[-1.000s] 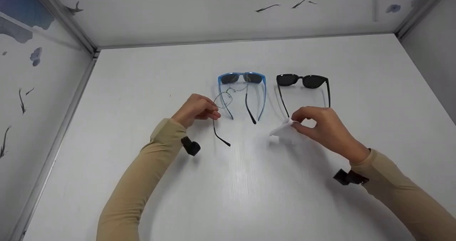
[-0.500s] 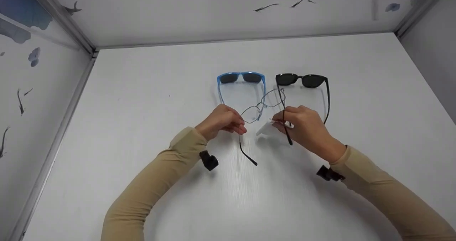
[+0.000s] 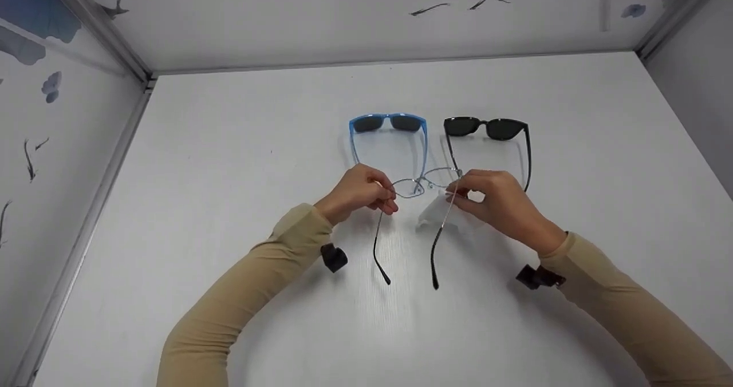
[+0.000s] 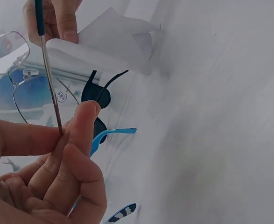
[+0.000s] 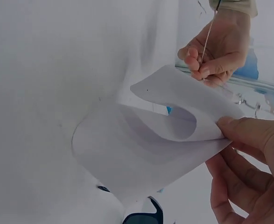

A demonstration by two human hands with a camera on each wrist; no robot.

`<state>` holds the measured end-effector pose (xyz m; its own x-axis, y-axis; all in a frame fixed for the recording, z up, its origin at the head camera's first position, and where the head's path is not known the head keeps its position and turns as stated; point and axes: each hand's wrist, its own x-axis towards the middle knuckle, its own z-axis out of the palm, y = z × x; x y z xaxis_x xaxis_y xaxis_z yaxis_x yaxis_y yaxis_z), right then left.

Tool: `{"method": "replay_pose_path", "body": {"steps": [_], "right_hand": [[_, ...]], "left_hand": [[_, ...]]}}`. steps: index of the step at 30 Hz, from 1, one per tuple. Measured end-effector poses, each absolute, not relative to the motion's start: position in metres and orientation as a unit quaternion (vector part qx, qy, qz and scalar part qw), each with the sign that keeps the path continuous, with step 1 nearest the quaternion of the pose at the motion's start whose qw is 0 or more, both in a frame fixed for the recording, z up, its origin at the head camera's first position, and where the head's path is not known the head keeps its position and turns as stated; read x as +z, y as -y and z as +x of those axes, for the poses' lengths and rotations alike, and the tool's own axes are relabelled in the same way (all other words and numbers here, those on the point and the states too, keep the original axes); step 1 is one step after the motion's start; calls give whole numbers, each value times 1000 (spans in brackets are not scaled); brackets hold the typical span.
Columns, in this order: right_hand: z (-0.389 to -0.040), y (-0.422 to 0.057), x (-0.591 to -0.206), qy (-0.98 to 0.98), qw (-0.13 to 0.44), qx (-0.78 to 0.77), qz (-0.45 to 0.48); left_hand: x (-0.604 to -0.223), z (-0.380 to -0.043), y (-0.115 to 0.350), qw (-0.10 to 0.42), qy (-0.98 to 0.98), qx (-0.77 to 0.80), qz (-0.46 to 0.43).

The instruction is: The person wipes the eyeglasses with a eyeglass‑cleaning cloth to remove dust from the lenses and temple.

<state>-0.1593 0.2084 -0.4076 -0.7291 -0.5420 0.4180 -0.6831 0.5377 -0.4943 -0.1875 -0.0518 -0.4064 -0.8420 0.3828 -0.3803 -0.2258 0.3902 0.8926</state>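
My left hand (image 3: 363, 191) pinches a pair of thin metal-framed eyeglasses (image 3: 408, 196) by one side, near the hinge. Both temples are unfolded and point toward me, their dark tips lowest. In the left wrist view the thumb and fingers (image 4: 80, 126) squeeze the slim metal temple. A folded white cloth or paper sheet (image 5: 127, 149) hangs from my right hand (image 3: 507, 204), pinched between thumb and fingers. In the head view that sheet sits just behind the right temple of the eyeglasses. Whether it touches a lens cannot be told.
Blue-framed sunglasses (image 3: 424, 141) lie unfolded on the white table (image 3: 257, 123), beyond my left hand. To their right are black sunglasses (image 3: 504, 129), also unfolded, partly behind my right hand. White panels with printed fish and leaves (image 3: 320, 20) enclose the table.
The eyeglasses have moved right and toward me with my left hand, then tilted so both temples point down at me. My right hand has shifted left with the white sheet, then slightly back.
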Motion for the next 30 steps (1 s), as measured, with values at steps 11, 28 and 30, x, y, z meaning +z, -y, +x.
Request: {"method": "replay_pose_path", "body": {"steps": [11,28,30], "right_hand": [[-166,-212,-398,840,11,385,382],[-152,-192,-395,797,-30,412,441],[-149,-189,-395,792,-16,412,450]], "left_hand": [[-393,-179,45,254,-821,474,194],[-374,-165,29,180,-846,359,350],[-373,-164,29,160,-848,346,369]]}}
